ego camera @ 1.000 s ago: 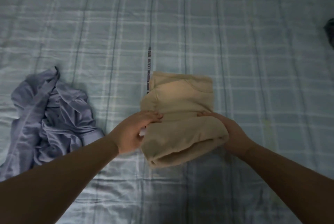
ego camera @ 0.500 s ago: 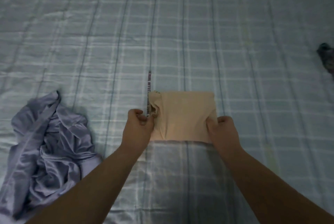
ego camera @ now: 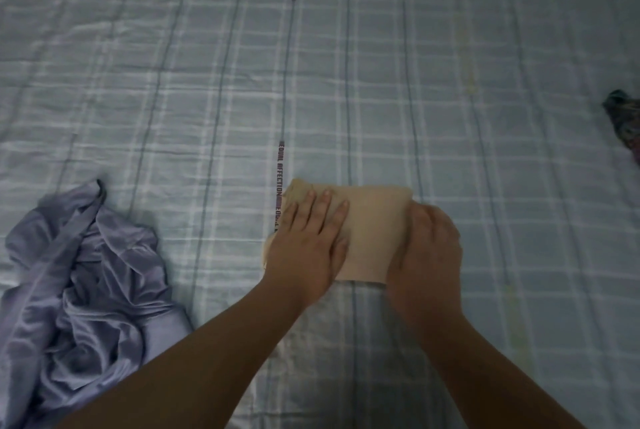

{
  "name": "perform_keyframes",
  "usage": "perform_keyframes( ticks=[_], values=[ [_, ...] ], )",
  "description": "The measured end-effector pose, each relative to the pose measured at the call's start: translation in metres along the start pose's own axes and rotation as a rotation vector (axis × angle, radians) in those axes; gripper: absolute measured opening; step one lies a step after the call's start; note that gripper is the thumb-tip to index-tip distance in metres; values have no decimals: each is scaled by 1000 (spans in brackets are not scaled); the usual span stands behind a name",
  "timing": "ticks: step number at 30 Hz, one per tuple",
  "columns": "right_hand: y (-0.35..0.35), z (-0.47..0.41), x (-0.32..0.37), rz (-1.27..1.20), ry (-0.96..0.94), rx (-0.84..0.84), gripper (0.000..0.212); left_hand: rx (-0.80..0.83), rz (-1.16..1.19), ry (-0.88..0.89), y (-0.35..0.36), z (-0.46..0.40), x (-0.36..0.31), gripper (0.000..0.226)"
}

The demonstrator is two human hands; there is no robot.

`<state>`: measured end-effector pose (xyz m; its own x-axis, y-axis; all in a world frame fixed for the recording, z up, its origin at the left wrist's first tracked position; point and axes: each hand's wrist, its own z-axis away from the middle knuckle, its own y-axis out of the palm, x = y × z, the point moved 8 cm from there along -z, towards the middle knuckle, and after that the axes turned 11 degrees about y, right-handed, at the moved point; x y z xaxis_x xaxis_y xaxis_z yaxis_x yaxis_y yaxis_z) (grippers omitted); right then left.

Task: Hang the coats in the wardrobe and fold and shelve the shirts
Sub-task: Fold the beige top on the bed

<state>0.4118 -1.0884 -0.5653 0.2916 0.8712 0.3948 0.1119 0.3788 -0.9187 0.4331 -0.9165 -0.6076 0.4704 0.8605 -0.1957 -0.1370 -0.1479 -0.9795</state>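
On the plaid bedsheet point(ego camera: 450, 82), straight ahead of you, lies the beige shirt point(ego camera: 374, 221), folded into a small flat rectangle. Your left hand point(ego camera: 308, 245) rests flat on its left half, fingers straight and slightly spread, palm pressing down. Your right hand point(ego camera: 429, 248) sits at the shirt's right edge with fingers curled over the fabric; blur there, so you cannot tell whether they pinch the edge or only press it. A printed strip of lettering point(ego camera: 278, 172) on the sheet runs up from the shirt's left corner. Well apart to your left, a lavender garment point(ego camera: 79, 290) lies crumpled in a heap. Far right, at the frame edge, a dark patterned cloth point(ego camera: 623, 120), only partly visible.
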Motion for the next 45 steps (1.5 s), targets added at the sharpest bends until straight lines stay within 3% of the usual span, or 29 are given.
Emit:
perform_keyframes(
  ticks=[2, 4, 13, 17, 19, 22, 25, 30, 33, 36, 37, 40, 42, 45],
  values=[
    [14, 5, 32, 134, -357, 93, 63, -6, 3, -3, 3, 1, -1, 56],
    [38, 4, 31, 214, -424, 212, 60, -5, 17, 3, 7, 3, 2, 60],
    [78, -2, -4, 143, -280, 375, 63, -16, 216, -86, 34, 24, 23, 60],
    [67, -6, 0, -20, -277, 343, 55, -133, 326, -84, 14, 22, 24, 56],
    [44, -9, -3, -249, -121, 223, 50, -243, 444, -213, -2, 26, 35, 57],
    [20, -6, -20, -410, 185, 65, 52, -290, 660, -627, -2, 46, 63, 62],
    [34, -4, -37, -356, 518, 234, 46, -98, 668, -818, 8, 51, 73, 59],
    [44, -13, -46, -294, 648, 421, 48, 44, 809, -881, 8, 42, 72, 62],
    [52, -13, -57, -435, 674, 547, 56, 52, 1069, -925, 16, 53, 72, 52],
    [43, 1, -59, -649, 695, 598, 66, -26, 1297, -895, 13, 73, 60, 56],
    [38, 7, -58, -719, 707, 611, 62, -57, 1318, -876, 4, 79, 55, 53],
    [-9, 21, -28, -886, 659, 633, 22, -168, 1347, -843, -42, 97, 41, 44],
    [-52, 28, -2, -909, 595, 637, 20, -230, 1348, -826, -89, 113, 35, 42],
    [-129, 42, 47, -937, 457, 659, 21, -303, 1342, -757, -174, 146, 27, 61]
  ],
)
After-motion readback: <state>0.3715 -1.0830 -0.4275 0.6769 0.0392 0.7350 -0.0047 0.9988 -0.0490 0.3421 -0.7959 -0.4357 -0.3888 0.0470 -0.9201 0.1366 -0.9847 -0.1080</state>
